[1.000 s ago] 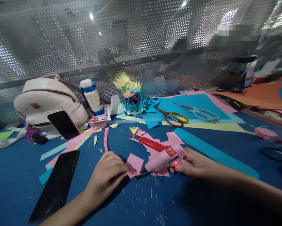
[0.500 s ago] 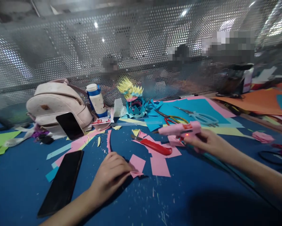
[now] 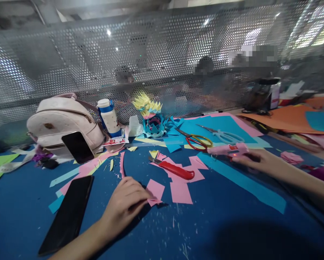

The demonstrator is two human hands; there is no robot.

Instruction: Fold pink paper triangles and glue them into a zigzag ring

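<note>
My left hand (image 3: 130,198) rests on the blue table with its fingers pinched on the folded corner of a small pink paper square (image 3: 155,190). Over to the right, my right hand (image 3: 250,160) is wrapped around a pink hot glue gun (image 3: 229,149), its nozzle pointing left and a red light glowing on its side. A blue paper strip (image 3: 248,180) lies just below the gun. Between the hands are a red utility knife (image 3: 175,169) and several pink paper pieces (image 3: 181,192). Red-and-yellow-handled scissors (image 3: 197,141) lie beside the gun's nozzle.
A phone (image 3: 67,216) lies flat at left; another phone (image 3: 77,147) leans on a pale backpack (image 3: 64,119). Behind stand a bottle (image 3: 109,119) and a yellow-and-blue paper flower craft (image 3: 152,119). Light-blue scissors (image 3: 224,135) lie on blue sheets. A perforated metal panel (image 3: 156,54) closes the back.
My right hand has carried the glue gun right and lower, toward the table, uncovering the blue strip. My left hand keeps its pinch on the pink paper. The view has shifted slightly.
</note>
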